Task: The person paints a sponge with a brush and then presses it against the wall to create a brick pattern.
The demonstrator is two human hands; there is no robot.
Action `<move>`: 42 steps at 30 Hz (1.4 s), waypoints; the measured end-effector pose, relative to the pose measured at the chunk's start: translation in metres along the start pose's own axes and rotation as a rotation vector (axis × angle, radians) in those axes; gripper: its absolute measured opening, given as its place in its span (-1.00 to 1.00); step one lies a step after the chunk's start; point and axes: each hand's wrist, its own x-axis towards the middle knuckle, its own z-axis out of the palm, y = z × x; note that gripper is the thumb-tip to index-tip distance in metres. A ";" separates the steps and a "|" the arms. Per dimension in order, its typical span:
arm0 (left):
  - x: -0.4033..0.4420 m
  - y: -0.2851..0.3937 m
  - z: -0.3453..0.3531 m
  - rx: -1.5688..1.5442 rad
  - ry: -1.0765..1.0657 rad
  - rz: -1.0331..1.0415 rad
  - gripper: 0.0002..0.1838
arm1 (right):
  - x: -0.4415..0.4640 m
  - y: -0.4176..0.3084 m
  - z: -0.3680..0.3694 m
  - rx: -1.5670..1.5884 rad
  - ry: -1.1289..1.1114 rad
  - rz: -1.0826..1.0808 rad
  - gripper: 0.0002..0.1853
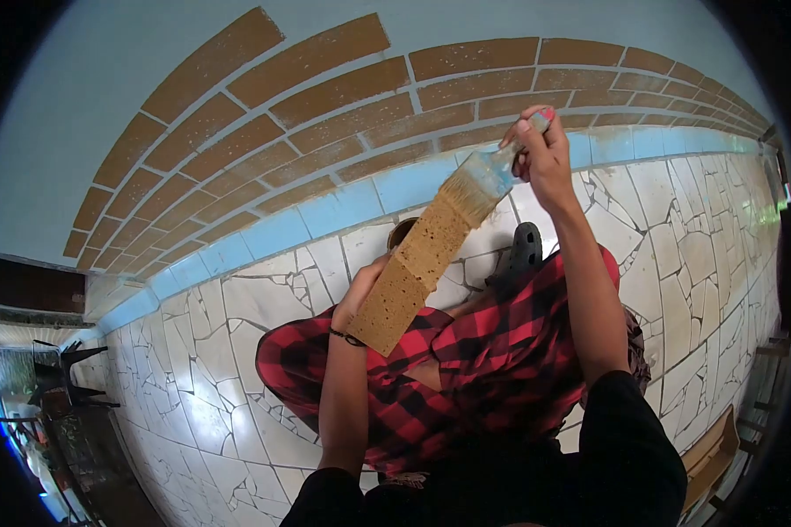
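In the head view my left hand [363, 290] is closed around the left edge of a long tan sponge block [398, 299] full of small pores; most of its fingers are hidden behind the block. My right hand [543, 158] grips the handle of a wide paintbrush [483, 180], whose ferrule is smeared with pale blue and white. The brush's tan bristles lie against the far end of the sponge. Behind the sponge's left edge, a round brown container [401, 232] shows only in part.
A wall with painted brown brick shapes [343, 97] rises ahead, with a light blue band [334, 209] along its foot. My crossed legs in red plaid trousers [501, 351] rest on the cracked-tile floor [211, 369]. A dark clog [526, 250] is nearby. A wooden box [710, 461] stands right, a black chair [68, 373] left.
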 end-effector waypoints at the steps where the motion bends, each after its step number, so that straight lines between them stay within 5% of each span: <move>1: 0.000 0.000 -0.006 0.028 -0.029 0.026 -0.43 | 0.004 0.001 -0.004 0.018 0.015 -0.023 -0.83; 12: 0.006 -0.001 -0.006 0.068 0.018 0.039 -0.44 | -0.028 -0.001 0.032 0.081 -0.211 0.062 -0.74; 19: 0.005 0.005 -0.003 0.073 0.033 0.065 -0.48 | 0.000 -0.011 0.005 0.064 -0.002 -0.065 -0.76; 23: 0.004 0.002 -0.002 0.024 -0.005 0.048 -0.48 | -0.020 -0.001 0.018 0.026 -0.141 -0.054 -0.78; 28: 0.000 0.002 -0.002 0.066 -0.004 0.065 -0.46 | 0.002 -0.001 -0.003 0.045 0.021 -0.067 -0.79; 42: 0.001 0.005 0.009 0.066 0.138 0.084 -0.48 | -0.006 -0.010 0.001 0.034 0.010 -0.043 -0.78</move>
